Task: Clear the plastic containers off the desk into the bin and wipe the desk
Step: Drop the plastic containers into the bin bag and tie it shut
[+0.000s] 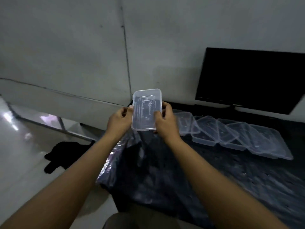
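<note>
A: What have you got?
B: Your left hand (119,120) and right hand (165,120) pinch the clear container (146,109) by its side edges, raised above the dark bag (140,162) at the desk's (247,176) left edge.
A: Room?
B: To the right, overlapping containers (231,134) run along the desk. The monitor (250,78) is cut off far right.

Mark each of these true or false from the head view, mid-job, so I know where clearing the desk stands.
1. Both hands hold one clear container. True: left hand, right hand.
2. The desk holds no more containers. False: a row of containers lies overlapping on it.
3. The monitor is lit. False: its screen is dark.
4. A dark plastic bag lies below the held container. True.
</note>
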